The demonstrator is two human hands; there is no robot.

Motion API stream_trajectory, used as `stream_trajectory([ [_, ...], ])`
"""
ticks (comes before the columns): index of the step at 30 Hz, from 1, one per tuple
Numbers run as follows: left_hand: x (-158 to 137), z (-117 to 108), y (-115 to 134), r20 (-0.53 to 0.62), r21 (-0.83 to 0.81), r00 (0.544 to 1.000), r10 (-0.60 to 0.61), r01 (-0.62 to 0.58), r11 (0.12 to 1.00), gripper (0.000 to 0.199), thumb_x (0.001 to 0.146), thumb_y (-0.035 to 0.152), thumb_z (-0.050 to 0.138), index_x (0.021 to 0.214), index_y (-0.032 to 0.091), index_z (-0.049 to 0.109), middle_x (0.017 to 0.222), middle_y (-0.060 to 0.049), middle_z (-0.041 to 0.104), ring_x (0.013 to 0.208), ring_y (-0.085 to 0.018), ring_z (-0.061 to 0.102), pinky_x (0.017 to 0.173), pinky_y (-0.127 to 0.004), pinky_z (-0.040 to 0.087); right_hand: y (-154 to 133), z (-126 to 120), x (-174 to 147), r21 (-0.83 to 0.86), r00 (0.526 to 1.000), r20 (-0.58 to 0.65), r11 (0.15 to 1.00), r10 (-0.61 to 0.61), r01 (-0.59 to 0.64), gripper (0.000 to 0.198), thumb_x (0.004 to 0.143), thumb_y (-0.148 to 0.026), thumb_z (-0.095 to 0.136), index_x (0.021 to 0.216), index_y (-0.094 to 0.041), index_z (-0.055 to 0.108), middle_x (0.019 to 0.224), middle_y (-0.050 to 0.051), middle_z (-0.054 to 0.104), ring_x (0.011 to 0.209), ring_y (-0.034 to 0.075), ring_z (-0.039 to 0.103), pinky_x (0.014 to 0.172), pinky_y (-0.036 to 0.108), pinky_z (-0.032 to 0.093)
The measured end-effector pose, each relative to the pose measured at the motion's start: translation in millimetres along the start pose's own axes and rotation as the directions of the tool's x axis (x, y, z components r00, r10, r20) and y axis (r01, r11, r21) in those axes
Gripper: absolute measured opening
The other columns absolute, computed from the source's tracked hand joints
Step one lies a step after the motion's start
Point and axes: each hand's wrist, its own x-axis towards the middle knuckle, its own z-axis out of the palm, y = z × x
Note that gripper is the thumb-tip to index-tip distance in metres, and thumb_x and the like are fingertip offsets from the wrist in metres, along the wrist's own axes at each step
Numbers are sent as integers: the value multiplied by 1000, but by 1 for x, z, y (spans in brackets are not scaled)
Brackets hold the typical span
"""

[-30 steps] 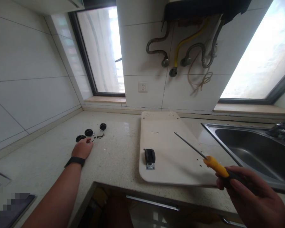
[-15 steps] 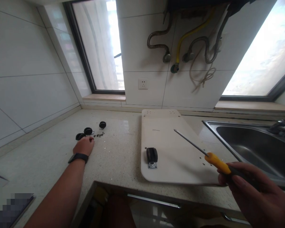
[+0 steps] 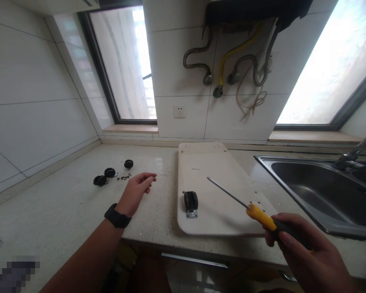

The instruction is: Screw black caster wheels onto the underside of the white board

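My right hand (image 3: 305, 244) grips a screwdriver (image 3: 260, 217) by its yellow and black handle, its shaft pointing left above a white board (image 3: 213, 171). On the board's near left corner stands a black caster (image 3: 190, 200) with a metal mounting plate (image 3: 192, 213). My left hand (image 3: 137, 188) is over the counter between the screws and the board, thumb and fingers pinched together; whatever they hold is too small to make out. Behind it lies a scatter of small dark screws (image 3: 124, 177). Three loose casters (image 3: 110, 172) rest beside the screws.
A steel sink (image 3: 308, 191) with a faucet (image 3: 350, 156) is set into the counter (image 3: 152, 219) at right. Hoses and a yellow pipe (image 3: 224, 67) hang on the tiled wall above a socket (image 3: 179, 111). A drawer handle (image 3: 195, 260) shows below the counter's front edge.
My left hand has moved right, away from the screws and towards the board, with its fingers pinched. The screwdriver in my right hand has shifted slightly left and down. The view has tilted a little.
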Motion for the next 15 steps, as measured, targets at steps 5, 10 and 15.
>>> stream_trajectory([
  [5,-46,34,56,286,-493,958,-34,177,852,23,82,32,81,96,16,75,91,-7,74,64,-7,52,62,-20,44,-2,5,-11,-48,994,111,999,6,0,31,78,-45,79,102,-26,73,71,5,72,65,25,71,56,31,59],
  [10,-76,52,74,407,-699,903,-136,404,590,23,73,25,88,86,15,73,78,-3,68,62,-6,52,58,-17,42,1,7,-19,-50,978,198,995,-72,83,26,82,-38,75,107,-28,72,77,4,73,67,22,72,59,28,60],
  [15,-92,62,86,487,-765,867,-105,482,427,19,79,25,83,78,13,69,73,-1,58,62,-6,48,56,-17,39,2,6,-28,-108,973,218,990,-71,96,28,78,-40,79,103,-28,74,93,7,74,74,24,73,63,29,61],
])
